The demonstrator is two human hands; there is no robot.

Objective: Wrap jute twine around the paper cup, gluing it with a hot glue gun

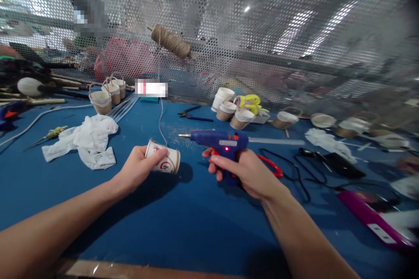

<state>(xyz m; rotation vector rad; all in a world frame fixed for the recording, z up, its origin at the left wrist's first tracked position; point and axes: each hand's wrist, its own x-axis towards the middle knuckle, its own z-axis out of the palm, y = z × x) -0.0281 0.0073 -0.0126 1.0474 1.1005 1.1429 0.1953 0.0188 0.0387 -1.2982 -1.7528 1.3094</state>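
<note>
My left hand [139, 165] is closed around a white paper cup [168, 162] with red print, tipped on its side above the blue table. Twine [161, 117] comes down to the cup from a brown spool [170, 41] mounted on the mesh panel. In my right hand [247, 168] is a blue glue gun [212, 138], its metal nozzle pointing left toward the cup but apart from it. A red light glows on its side, and a clear glue stick [276, 141] sticks out of the back. My right fingers wrap its handle near the orange trigger.
White cloth [87, 141] lies at left, near several twine-wrapped cups [101, 101]. Pliers [194, 115] rest at the back. More cups [242, 117] and yellow-handled scissors [250, 102] stand behind the glue gun. Black cable [304, 178] and a purple device [369, 218] are at right.
</note>
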